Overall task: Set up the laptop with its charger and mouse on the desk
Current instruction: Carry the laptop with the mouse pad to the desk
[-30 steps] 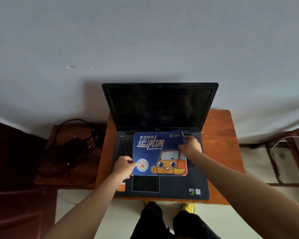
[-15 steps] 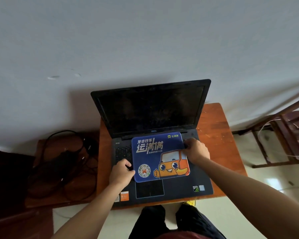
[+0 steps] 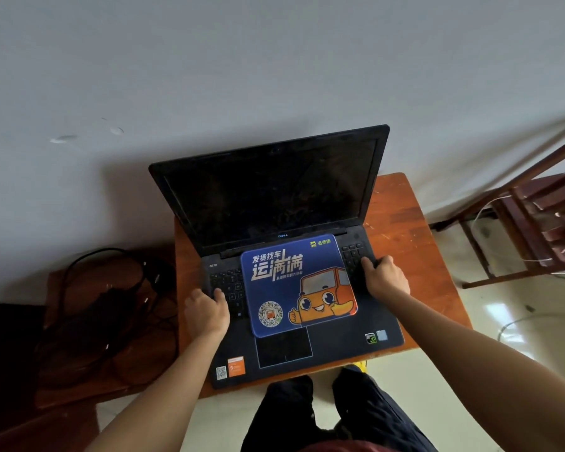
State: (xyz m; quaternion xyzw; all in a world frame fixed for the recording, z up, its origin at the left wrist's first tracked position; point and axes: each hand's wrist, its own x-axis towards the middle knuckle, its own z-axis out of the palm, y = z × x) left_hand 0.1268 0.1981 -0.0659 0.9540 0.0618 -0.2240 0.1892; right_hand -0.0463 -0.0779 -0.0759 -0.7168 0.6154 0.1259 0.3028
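Note:
An open black laptop (image 3: pixel 274 197) with a dark screen stands on a small orange wooden desk (image 3: pixel 405 230). A blue mouse pad (image 3: pixel 294 282) with an orange cartoon truck lies flat on its keyboard. My left hand (image 3: pixel 206 309) rests on the keys just left of the pad, fingers curled down, not touching it. My right hand (image 3: pixel 385 278) rests on the number keys by the pad's right edge and holds nothing. A black charger with coiled cable (image 3: pixel 111 305) lies on a low table to the left. No mouse is in view.
A dark low wooden table (image 3: pixel 66 380) stands against the desk's left side. At the right is a brown wooden chair (image 3: pixel 535 223) with white cords on it. A grey wall is close behind the laptop. My legs (image 3: pixel 323 412) stand at the desk's front edge.
Both hands have let go of the mouse pad and moved outward onto the keyboard. The pad now lies flat on the keys. The view has shifted left and closer.

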